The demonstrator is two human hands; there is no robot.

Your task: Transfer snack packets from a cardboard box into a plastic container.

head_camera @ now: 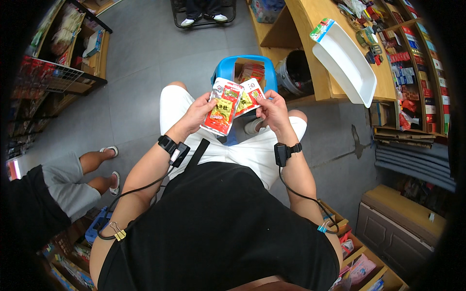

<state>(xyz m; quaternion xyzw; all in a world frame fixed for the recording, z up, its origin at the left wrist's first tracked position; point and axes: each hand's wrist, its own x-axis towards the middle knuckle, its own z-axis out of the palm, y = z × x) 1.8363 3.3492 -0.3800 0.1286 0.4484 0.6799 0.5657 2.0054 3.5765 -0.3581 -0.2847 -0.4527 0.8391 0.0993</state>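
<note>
My left hand (198,112) grips a red and silver foil snack pouch (222,107) by its left edge. Between the thumb and fingers of my right hand (273,109) is a second snack pouch (248,97), whose left part lies behind the first. Both pouches bear printed writing and a yellow panel. Just beyond them stands a blue plastic stool (224,64) between my knees. On it sits an open cardboard box (239,65) with several similar red packets (252,71) inside, partly hidden by the pouches.
A white plastic tray (346,62) overhangs the edge of a wooden counter (320,78) at right. Below the counter stands a dark bucket (296,71). Stocked shelves (418,72) line the right side, others (69,51) the left. One person (72,182) stands at left; another's shoes (204,19) show ahead.
</note>
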